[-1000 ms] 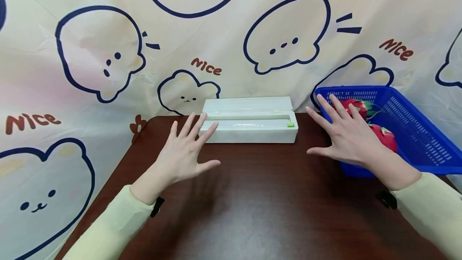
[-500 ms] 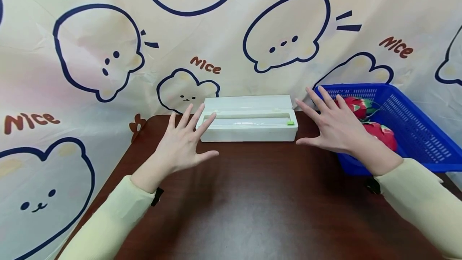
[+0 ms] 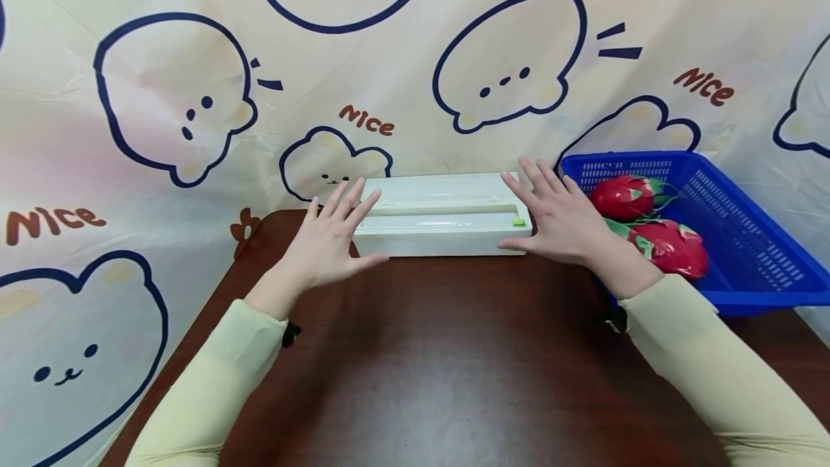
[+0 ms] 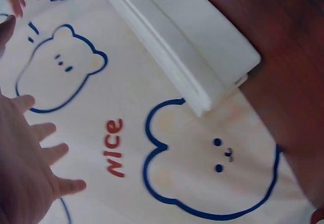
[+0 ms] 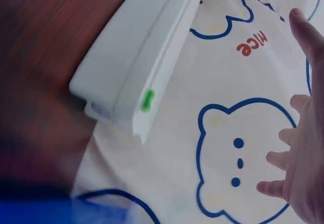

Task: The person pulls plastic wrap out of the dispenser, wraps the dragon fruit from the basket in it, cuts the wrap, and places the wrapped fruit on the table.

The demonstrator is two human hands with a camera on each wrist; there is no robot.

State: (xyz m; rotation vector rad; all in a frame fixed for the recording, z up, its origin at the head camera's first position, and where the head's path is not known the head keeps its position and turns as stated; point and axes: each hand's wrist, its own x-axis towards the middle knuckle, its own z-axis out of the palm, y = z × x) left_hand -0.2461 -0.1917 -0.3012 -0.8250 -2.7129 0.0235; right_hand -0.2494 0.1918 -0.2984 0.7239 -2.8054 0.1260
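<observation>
Dark brown table [image 3: 415, 366] filled the foreground, w/ pale sleeves [image 3: 194, 388] reaching in from both sides. Next up, L hand [image 3: 327, 240] and R hand [image 3: 560, 222] both had fingers spread & released, nothing held in either. The white box [image 3: 444, 243] lay just ahead of and btwn them, long axis running L to R, so each hand was near its own end. Head cam had fingertips overlapping those ends, but the wrist cams showed a gap, so not touching afaict. Neither hand was clearly closer tbh. Green tab [image 3: 519, 222] sat at the box's R end. Didn't see anything btwn hands and box; tightest side imo was the R, bc the blue basket [image 3: 778, 299] stood just beside that hand, w/ red dragon fruits [image 3: 681, 251] in it. Farthest back: cartoon backdrop [image 3: 415, 85] w/ "Nice" printed on it.
</observation>
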